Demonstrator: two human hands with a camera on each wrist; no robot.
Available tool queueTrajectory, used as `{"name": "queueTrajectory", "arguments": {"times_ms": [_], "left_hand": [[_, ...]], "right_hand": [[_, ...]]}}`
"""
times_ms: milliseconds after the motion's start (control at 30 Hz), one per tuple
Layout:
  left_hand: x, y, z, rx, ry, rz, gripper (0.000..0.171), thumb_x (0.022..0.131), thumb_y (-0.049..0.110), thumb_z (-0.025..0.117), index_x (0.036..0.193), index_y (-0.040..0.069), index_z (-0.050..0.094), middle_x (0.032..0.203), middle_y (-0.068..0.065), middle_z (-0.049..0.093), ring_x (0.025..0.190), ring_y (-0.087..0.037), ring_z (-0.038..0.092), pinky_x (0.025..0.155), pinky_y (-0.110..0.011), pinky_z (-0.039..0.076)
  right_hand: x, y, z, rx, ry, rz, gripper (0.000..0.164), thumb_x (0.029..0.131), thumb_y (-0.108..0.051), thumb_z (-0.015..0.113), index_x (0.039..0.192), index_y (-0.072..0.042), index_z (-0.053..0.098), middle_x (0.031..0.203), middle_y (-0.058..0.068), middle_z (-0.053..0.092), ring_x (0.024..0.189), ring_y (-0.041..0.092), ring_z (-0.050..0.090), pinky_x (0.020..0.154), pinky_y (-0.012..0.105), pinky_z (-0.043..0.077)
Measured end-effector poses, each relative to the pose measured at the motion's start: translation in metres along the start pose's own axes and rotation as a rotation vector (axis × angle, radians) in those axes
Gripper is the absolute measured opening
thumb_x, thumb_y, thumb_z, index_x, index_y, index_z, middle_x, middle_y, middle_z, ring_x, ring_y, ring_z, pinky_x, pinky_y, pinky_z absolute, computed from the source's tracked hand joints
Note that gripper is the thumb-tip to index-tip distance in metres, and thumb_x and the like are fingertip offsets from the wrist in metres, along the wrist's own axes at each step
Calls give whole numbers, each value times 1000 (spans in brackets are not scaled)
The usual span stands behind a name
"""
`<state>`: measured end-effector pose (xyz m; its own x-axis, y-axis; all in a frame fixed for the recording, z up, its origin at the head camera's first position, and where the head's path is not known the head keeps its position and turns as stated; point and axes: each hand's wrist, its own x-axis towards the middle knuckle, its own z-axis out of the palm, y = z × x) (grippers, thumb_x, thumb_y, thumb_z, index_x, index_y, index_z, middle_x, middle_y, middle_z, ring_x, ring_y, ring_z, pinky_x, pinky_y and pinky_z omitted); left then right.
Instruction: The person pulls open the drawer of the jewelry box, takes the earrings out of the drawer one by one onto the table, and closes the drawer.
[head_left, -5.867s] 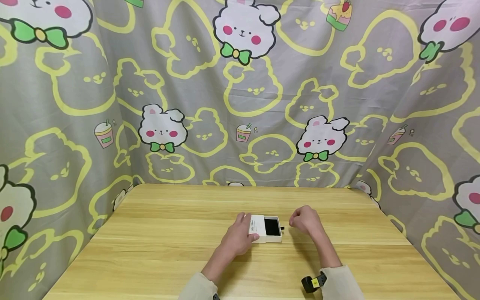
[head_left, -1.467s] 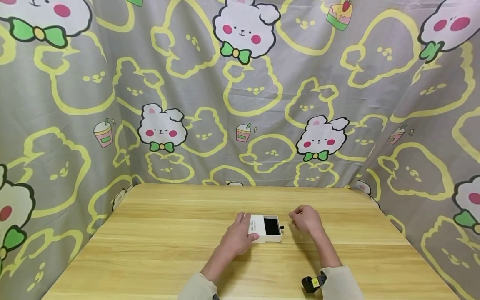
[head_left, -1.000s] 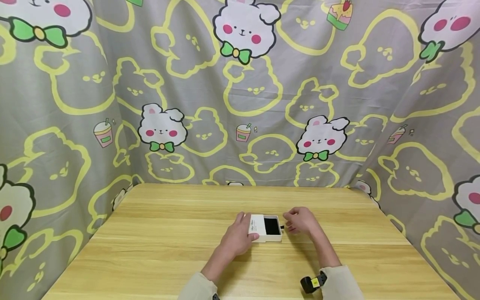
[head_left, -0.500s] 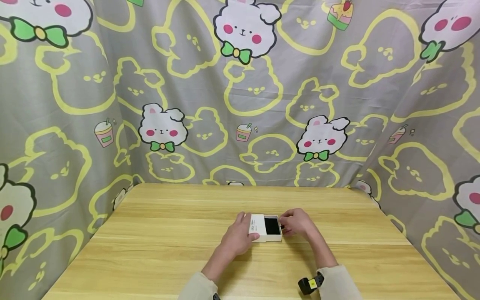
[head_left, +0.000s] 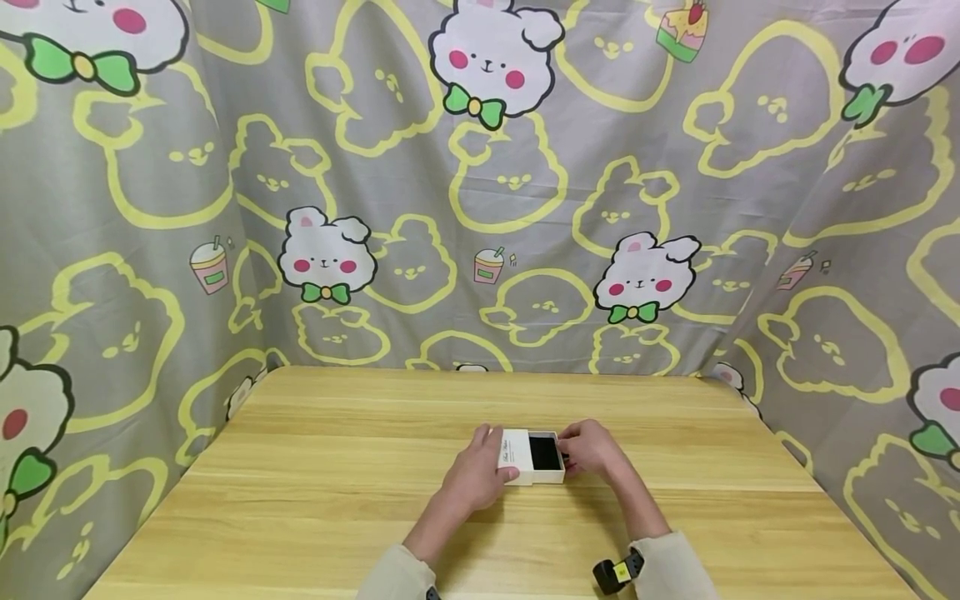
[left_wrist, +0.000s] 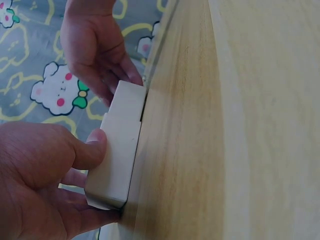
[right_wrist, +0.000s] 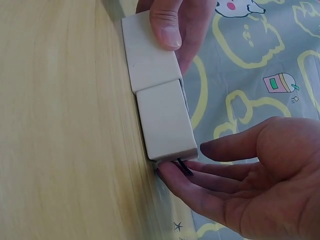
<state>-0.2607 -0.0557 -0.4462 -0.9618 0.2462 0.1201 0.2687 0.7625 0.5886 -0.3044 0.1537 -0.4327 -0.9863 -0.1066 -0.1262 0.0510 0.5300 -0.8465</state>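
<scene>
A white slide-out box (head_left: 516,457) with small dark lettering lies on the table, its inner drawer (right_wrist: 166,120) partly out to the right. Black lining or a flat black piece (head_left: 545,453) shows inside the drawer. My left hand (head_left: 474,473) grips the outer sleeve (left_wrist: 114,160), thumb on the near side and fingers round the far side. At the drawer's outer end is my right hand (head_left: 590,447), fingertips right at the end wall and not curled round it. In the right wrist view, a black ribbon tab (right_wrist: 185,167) sticks out between its thumb and fingers.
The wooden table (head_left: 337,508) stretches around the box on all sides. A grey curtain (head_left: 420,250) with cartoon rabbits hangs behind the table and along both its sides. A black wrist camera (head_left: 609,575) sits at the right sleeve cuff.
My right hand has moved left from beside the box up to the drawer's end and the ribbon tab. My left hand, the sleeve and the drawer have stayed in place.
</scene>
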Motion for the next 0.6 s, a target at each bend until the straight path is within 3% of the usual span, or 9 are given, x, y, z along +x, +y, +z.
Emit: {"name": "queueTrajectory", "arguments": {"times_ms": [600], "left_hand": [[1,-1,1,-8,6,1,71,96,27,71,152,-4,40,158,-27,35,129,-50,53,106,-58,46]], "right_hand": [[-2,-1,0,-10,1,-6,21,94,4,58,110,16,67,84,18,72,72,28,72,65,40,63]]}}
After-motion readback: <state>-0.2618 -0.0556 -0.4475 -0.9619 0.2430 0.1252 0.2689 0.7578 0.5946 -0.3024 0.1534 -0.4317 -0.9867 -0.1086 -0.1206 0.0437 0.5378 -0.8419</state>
